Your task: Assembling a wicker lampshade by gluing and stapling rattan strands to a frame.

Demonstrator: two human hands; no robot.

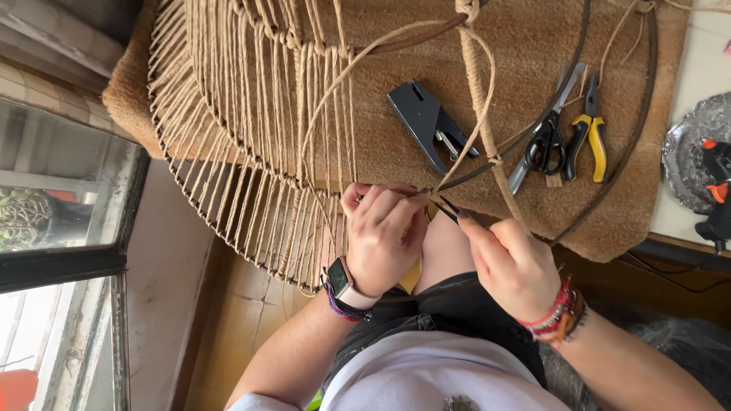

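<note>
Cord is pinched at the wire frame over the lap, left hand closed on it, right hand gripping the frame. Tension should be kept even. Stapler, scissors, pliers lie on the mat beyond.

Window: I see a dark-framed window at left, daylight through it.
Floor: tan tiles.
Table: brown mat covers it.

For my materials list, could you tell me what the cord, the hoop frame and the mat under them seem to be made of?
The cord looks like tan jute or paper twine, matte and twisted. The hoop frame seems to be dark metal rod, thin and evenly curved. The mat looks like coarse brown coir or felt, fuzzy at its edges.
</note>
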